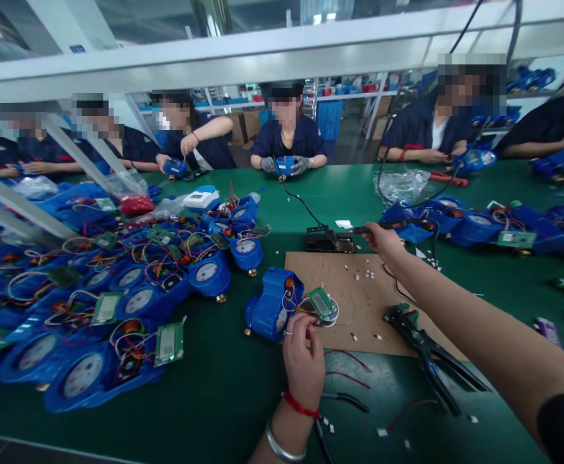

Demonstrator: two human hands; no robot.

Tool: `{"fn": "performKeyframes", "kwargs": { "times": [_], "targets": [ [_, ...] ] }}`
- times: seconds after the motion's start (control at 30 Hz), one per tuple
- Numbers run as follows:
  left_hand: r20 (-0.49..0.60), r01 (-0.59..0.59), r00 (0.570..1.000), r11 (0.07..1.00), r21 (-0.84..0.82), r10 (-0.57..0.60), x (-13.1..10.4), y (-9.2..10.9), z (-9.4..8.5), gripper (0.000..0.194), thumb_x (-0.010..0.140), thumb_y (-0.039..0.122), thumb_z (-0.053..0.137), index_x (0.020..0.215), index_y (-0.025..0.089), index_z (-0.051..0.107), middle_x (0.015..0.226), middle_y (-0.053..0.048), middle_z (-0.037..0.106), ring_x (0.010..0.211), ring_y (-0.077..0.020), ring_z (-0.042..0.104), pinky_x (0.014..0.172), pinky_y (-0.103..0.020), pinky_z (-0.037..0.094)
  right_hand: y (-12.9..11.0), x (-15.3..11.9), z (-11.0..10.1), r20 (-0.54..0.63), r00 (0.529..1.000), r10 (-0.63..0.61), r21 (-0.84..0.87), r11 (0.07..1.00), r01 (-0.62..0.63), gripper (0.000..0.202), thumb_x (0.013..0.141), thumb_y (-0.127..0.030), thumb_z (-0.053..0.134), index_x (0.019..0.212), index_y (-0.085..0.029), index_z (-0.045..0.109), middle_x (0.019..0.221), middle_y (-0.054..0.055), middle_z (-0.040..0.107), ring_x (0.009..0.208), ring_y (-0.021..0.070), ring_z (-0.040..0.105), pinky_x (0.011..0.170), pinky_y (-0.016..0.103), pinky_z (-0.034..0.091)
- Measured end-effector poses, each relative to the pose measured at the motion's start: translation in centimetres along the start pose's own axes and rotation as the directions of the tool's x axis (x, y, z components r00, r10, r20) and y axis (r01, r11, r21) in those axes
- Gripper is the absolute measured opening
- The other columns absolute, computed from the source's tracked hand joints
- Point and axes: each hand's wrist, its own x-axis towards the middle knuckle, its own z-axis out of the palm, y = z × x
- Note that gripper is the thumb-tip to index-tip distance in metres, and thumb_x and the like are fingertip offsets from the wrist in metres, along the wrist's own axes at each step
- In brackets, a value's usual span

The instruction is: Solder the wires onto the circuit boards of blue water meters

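My left hand (305,348) is at the lower edge of a green circuit board (321,303), its fingers bent together on wires beside a blue meter (274,306). What exactly lies between the fingertips is too small to tell. Farther forward, my right hand (383,241) is closed round a thin dark soldering iron (359,230), whose tip points left over a black iron stand (327,238). Under the board and the wires lies a brown cardboard sheet (354,309) with small white bits scattered on it.
Many blue meters (207,270) with loose wires and boards crowd the left side. Wire strippers (424,348) lie at the cardboard's right. More meters (479,225) and a plastic bag (402,187) are at the right. Several people sit across the green table (233,406).
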Motion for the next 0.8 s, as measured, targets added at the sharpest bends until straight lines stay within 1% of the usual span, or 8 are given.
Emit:
{"fn": "performKeyframes", "kwargs": {
  "times": [0.17,0.27,0.33,0.47,0.57,0.63,0.73,0.8],
  "targets": [
    [-0.112,-0.066,0.991,0.997,0.025,0.069,-0.5,-0.3,0.1,0.027,0.088,0.013,0.045,0.114,0.017,0.051,0.111,-0.014,0.057,0.106,-0.0223,0.055,0.086,-0.038,0.048,1.0,1.0,3.6,0.158,0.974,0.164,0.009,0.986,-0.168,0.021,0.091,-0.033,0.054,0.095,-0.012,0.058,0.081,0.001,0.059,0.061,0.0081,0.056,0.053,0.021,0.049],
    [-0.152,-0.101,0.983,0.994,0.035,0.106,-0.7,-0.6,-0.1,0.03,0.089,0.014,0.044,0.119,0.013,0.048,0.113,-0.016,0.054,0.103,-0.0211,0.055,0.085,-0.037,0.048,1.8,0.2,4.8,0.221,0.958,0.182,0.033,0.98,-0.194,0.022,0.092,-0.032,0.053,0.099,-0.012,0.058,0.089,0.003,0.062,0.069,0.0108,0.059,0.059,0.025,0.052],
    [-0.165,-0.116,0.98,0.993,0.007,0.115,-0.6,-0.7,-0.2,0.031,0.09,0.015,0.043,0.121,0.012,0.046,0.115,-0.018,0.051,0.099,-0.0194,0.055,0.084,-0.035,0.048,2.3,-1.2,4.6,0.239,0.958,0.16,0.055,0.983,-0.178,0.018,0.093,-0.027,0.05,0.095,-0.012,0.059,0.09,0.005,0.063,0.07,0.0104,0.06,0.06,0.023,0.051],
    [-0.202,-0.105,0.975,0.993,-0.054,0.092,-0.4,-0.4,-0.7,0.033,0.091,0.016,0.042,0.123,0.013,0.044,0.12,-0.018,0.046,0.09,-0.0161,0.056,0.084,-0.035,0.049,3.7,-6.5,2.5,0.268,0.96,0.075,0.066,0.993,-0.096,0.014,0.089,-0.02,0.05,0.094,-0.015,0.062,0.092,0.006,0.066,0.07,0.0088,0.06,0.061,0.018,0.048],
    [-0.244,-0.082,0.966,0.997,-0.004,0.078,-0.1,0.0,-1.3,0.032,0.09,0.018,0.044,0.122,0.014,0.046,0.124,-0.017,0.044,0.106,-0.0207,0.052,0.093,-0.04,0.045,4.9,-11.7,0.7,0.3,0.954,0.012,0.029,0.999,-0.022,0.019,0.082,-0.025,0.06,0.1,-0.017,0.064,0.09,0.006,0.068,0.075,0.0128,0.062,0.067,0.022,0.049],
    [-0.259,-0.057,0.963,0.996,0.075,0.075,0.2,0.1,-1.8,0.033,0.09,0.019,0.046,0.123,0.015,0.045,0.127,-0.016,0.043,0.119,-0.0234,0.045,0.101,-0.043,0.039,6.0,-15.2,-0.2,0.298,0.952,-0.064,-0.02,0.997,0.073,0.025,0.082,-0.029,0.062,0.103,-0.017,0.063,0.087,0.006,0.068,0.079,0.0154,0.062,0.075,0.026,0.048],
    [-0.187,0.013,0.982,0.977,0.214,0.028,1.3,-0.6,-2.8,0.04,0.089,0.022,0.048,0.128,0.015,0.042,0.135,-0.016,0.039,0.128,-0.025,0.037,0.107,-0.045,0.033,7.8,-19.5,-1.3,0.276,0.93,-0.241,-0.19,0.935,0.299,0.032,0.087,-0.038,0.052,0.112,-0.019,0.057,0.094,0.006,0.067,0.089,0.0192,0.062,0.084,0.032,0.047],
    [-0.081,0.038,0.997,0.947,0.32,-0.012,2.1,-1.5,-3.4,0.047,0.088,0.027,0.05,0.131,0.015,0.038,0.139,-0.017,0.036,0.131,-0.0272,0.034,0.109,-0.047,0.031,9.1,-21.5,-1.9,0.351,0.896,-0.271,-0.276,0.885,0.376,0.032,0.089,-0.041,0.048,0.113,-0.02,0.055,0.099,0.007,0.066,0.091,0.0204,0.062,0.084,0.034,0.048]
  ]
}}
